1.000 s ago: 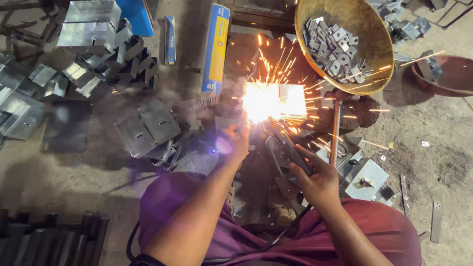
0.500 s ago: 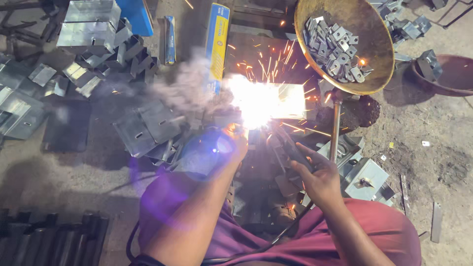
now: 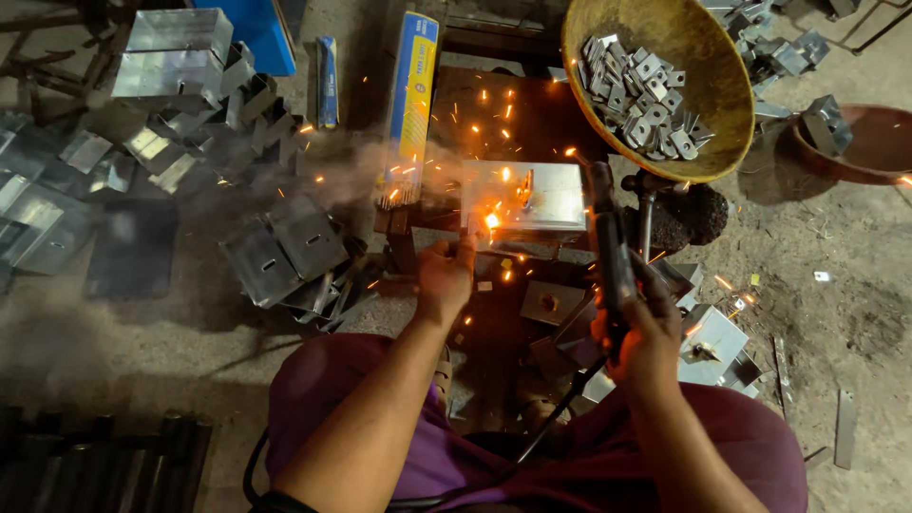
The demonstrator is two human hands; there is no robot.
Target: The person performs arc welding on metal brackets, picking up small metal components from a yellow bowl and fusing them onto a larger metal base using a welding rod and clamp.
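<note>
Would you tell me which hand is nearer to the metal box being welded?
Left. The left hand sits at the metal box's lower left corner; the right hand grips the electrode holder lower right, farther off.

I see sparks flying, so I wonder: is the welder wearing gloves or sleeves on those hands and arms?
No gloves: the left hand and right hand are bare, as are both forearms. No sleeves, watch or rings show. Purple clothing covers the lap below.

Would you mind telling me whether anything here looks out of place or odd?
Yes: glowing sparks scatter over the workpiece and the bare left hand steadying it. Smoke drifts left. The right hand grips the electrode holder.
</note>
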